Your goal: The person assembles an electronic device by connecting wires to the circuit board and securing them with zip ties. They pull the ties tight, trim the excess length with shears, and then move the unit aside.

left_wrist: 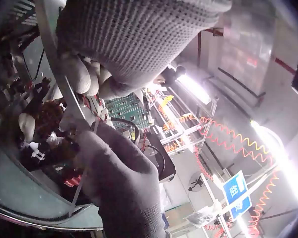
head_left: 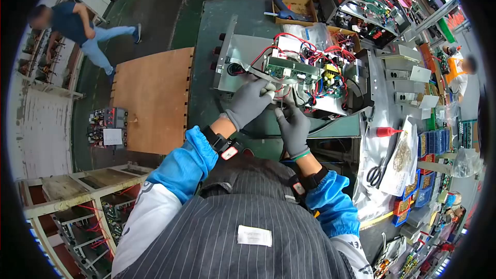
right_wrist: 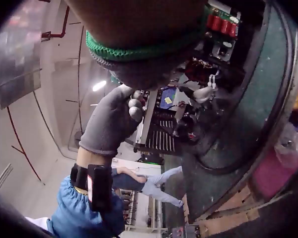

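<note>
An open metal chassis (head_left: 235,62) with green circuit boards (head_left: 292,70) and red wires lies on the green bench (head_left: 206,98). My left hand (head_left: 251,101), in a grey glove, curls its fingers over the edge of a thin metal plate (right_wrist: 148,116) at the chassis front; the same fingers (left_wrist: 84,79) show in the left wrist view. My right hand (head_left: 293,126), also gloved, reaches up beside it. Its fingertips (left_wrist: 87,144) touch the wires under the board. Whether they pinch anything is hidden.
A wooden board (head_left: 152,98) lies left of the bench. To the right are scissors (head_left: 377,170), a red-handled tool (head_left: 387,132) and blue parts bins (head_left: 431,142). A cardboard box (head_left: 294,8) sits at the back. One person (head_left: 82,28) walks at far left, another (head_left: 460,70) stands at right.
</note>
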Motion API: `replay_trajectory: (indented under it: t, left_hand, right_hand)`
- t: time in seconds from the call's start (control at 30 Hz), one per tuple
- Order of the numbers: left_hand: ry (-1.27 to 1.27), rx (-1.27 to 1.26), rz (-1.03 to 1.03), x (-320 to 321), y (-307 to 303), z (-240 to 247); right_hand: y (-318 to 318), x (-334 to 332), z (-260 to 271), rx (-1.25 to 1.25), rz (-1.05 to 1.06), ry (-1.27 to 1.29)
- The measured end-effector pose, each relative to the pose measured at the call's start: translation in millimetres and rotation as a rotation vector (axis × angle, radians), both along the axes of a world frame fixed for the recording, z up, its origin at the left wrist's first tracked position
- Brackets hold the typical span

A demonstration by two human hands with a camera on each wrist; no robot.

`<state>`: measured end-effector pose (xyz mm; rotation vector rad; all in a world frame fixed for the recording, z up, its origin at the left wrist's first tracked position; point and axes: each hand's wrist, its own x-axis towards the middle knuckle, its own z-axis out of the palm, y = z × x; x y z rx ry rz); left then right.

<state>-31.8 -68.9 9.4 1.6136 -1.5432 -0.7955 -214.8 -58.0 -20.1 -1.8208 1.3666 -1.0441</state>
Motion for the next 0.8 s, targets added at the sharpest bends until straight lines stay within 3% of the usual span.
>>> replay_trajectory:
  t: [0.1, 0.17, 0.2, 0.33, 0.53, 0.73, 0.8]
  left_hand:
    - [0.006, -0.003, -0.010, 0.7, -0.8, -1.1]
    - [-0.009, 0.006, -0.005, 0.1, -0.2, 4.8]
    - [-0.026, 0.014, 0.001, 0.1, 0.0, 5.3]
    - [0.024, 0.033, -0.003, 0.6, -1.0, 0.5]
    - [0.000, 0.046, 0.010, -0.5, 0.8, 1.3]
    - [-0.070, -0.101, 0.095, -11.8, 6.9, -1.4]
    - [0.048, -0.003, 0.110, -12.9, 4.9, -1.1]
  right_hand:
    - [-4.6, 0.7, -15.6, -0.007, -0.005, 0.024]
    - [-9.9, 0.3, -30.1, 0.262, 0.007, -0.140]
    - [-7.7, 7.6, -11.9, 0.402, 0.005, -0.403]
    - [-13.1, 8.2, -7.6, 0.577, 0.090, -0.494]
    - [-19.7, 7.0, -1.2, 0.742, 0.244, -0.673]
    - [-26.5, 4.7, -8.6, 0.858, 0.328, -0.875]
    - [-28.2, 4.1, -9.0, 0.902, 0.349, -0.887]
